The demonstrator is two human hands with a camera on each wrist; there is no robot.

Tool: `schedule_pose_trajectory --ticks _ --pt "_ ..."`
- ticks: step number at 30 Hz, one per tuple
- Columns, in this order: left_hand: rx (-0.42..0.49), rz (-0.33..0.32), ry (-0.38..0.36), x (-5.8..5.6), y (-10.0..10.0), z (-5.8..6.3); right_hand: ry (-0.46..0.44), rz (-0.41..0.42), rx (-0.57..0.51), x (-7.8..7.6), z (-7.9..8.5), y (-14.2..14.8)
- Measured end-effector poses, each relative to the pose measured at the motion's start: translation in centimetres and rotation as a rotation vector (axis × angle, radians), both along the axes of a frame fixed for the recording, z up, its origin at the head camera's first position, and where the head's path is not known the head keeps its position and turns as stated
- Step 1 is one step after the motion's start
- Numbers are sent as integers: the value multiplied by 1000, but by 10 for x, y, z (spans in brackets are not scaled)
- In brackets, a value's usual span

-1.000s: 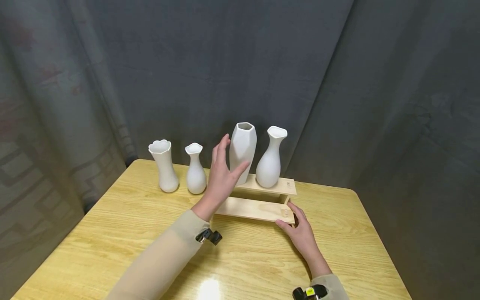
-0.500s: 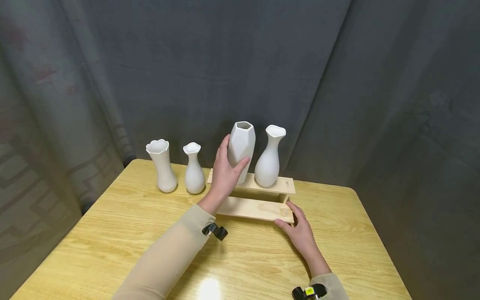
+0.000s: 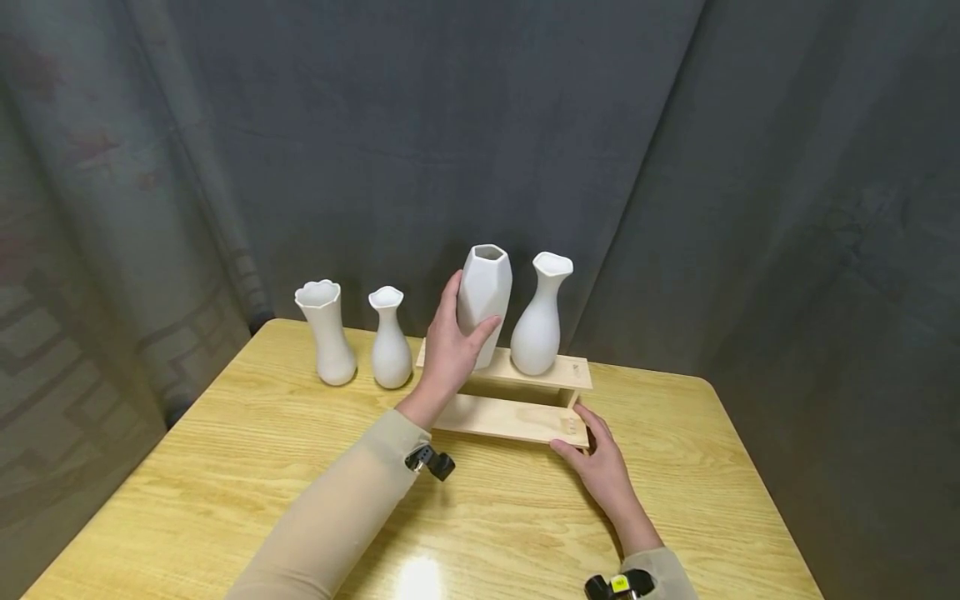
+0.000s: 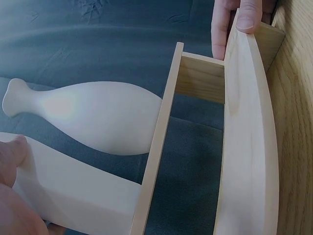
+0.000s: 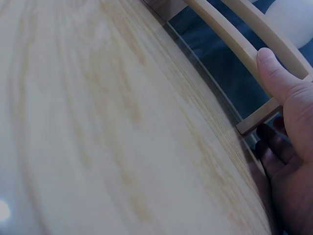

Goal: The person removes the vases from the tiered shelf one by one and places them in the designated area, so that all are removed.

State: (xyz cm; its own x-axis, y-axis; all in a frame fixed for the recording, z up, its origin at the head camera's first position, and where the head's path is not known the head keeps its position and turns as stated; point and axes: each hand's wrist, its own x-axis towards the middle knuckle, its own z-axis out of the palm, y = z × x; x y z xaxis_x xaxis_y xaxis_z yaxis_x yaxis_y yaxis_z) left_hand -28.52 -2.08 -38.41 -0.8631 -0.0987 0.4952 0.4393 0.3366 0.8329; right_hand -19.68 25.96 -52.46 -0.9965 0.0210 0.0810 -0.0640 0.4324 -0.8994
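Note:
My left hand (image 3: 448, 354) grips a tall white faceted vase (image 3: 484, 292), fingers round its left side and thumb across the front. This vase stands upright on the upper step of a pale two-step wooden stand (image 3: 510, 417). Beside it on the same step is a white long-necked vase (image 3: 536, 333) with a wavy rim. At the stand's right end, my right hand (image 3: 602, 475) holds the lower step, thumb at the front edge and fingers round the end. The right wrist view shows that thumb (image 5: 274, 73) over the board; the left wrist view shows the faceted vase (image 4: 83, 191) from the side.
To the left of the stand, a white vase with a scalloped rim (image 3: 327, 333) and a smaller narrow-necked white vase (image 3: 391, 346) stand on the wooden table (image 3: 495, 517). A grey curtain (image 3: 420, 133) hangs close behind the table.
My left hand has moved slightly right and closed its fingers onto the faceted vase, which they had stood apart from. The right hand and the stand stay in place.

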Motion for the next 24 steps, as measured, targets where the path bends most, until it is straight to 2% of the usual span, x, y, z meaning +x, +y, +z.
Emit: schedule_pose_trajectory --ticks 11,19,24 --pt "58 -19 41 4 -1 -3 -1 5 -1 0 0 1" --pt "138 -75 106 21 -10 6 2 6 7 0 -1 1" --pt "140 -78 135 34 -23 9 -1 0 12 0 -2 1"
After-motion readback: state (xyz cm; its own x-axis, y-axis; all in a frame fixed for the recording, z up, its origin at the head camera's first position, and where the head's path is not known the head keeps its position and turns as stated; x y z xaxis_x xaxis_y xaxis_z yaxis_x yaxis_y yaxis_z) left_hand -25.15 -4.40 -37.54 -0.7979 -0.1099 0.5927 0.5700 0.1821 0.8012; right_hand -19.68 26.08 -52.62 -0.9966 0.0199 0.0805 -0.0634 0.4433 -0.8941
